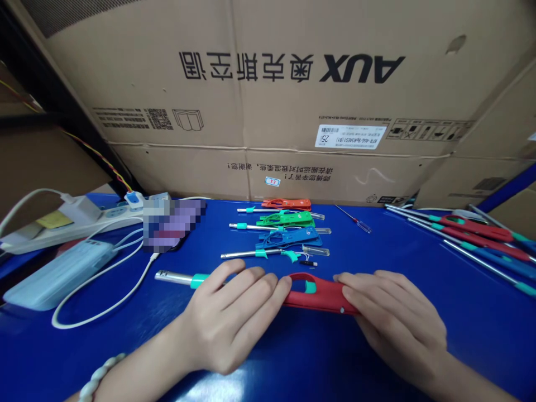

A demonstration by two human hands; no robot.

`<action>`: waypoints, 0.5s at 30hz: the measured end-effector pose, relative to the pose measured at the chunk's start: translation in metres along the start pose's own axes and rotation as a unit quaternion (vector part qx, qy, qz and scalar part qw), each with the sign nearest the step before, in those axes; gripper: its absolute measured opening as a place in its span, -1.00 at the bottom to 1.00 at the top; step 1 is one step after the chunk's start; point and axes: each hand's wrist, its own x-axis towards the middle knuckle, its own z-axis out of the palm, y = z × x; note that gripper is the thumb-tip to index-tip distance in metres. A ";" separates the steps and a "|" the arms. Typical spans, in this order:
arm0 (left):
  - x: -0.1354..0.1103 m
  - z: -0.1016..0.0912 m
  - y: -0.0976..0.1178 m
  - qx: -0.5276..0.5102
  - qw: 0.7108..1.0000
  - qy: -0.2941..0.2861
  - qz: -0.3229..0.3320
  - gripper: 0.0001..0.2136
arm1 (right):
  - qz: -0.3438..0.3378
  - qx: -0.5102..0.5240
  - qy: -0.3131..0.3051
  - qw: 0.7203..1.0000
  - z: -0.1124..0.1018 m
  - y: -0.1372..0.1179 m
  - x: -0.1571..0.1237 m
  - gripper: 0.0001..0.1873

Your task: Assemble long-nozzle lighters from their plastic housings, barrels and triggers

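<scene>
A red long-nosed gas lighter [322, 300] with a teal trigger and collar lies level between my two hands, its metal tube pointing left. My left hand [234, 318] wraps round the front of the red body and the base of the tube. My right hand [393, 312] grips the handle end, its fingers closed over it. Beyond them lie unassembled lighter parts in rows: an orange casing [288, 204], a green casing [288, 218] and a blue casing [290, 238], with metal tubes, teal pieces and clear fuel tanks beside them.
Several finished-looking lighters [477, 229] lie at the right. A small screwdriver [360, 224] rests near the back. On the left are a light-blue power bank [58, 274], a phone [176, 226], a power strip [50, 235] and cables. A large cardboard box [268, 111] stands behind the blue tabletop.
</scene>
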 end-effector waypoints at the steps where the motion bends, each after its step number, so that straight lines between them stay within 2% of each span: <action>1: 0.000 -0.001 0.001 0.002 1.000 0.001 -0.004 -0.73 | 0.002 0.003 -0.007 1.000 -0.001 0.001 -0.003 -0.66; 5: 0.000 -0.008 0.008 0.014 0.999 -0.009 -0.033 -0.71 | -0.010 0.017 -0.027 0.999 -0.005 0.004 -0.009 -0.64; 9: 0.001 -0.013 0.011 0.015 0.999 -0.018 -0.030 -0.69 | -0.015 0.026 -0.044 0.999 -0.010 0.005 -0.009 -0.67; 15: 0.003 -0.009 0.007 0.013 1.000 0.006 -0.017 -0.74 | -0.026 0.004 -0.006 1.000 -0.005 0.002 -0.004 -0.74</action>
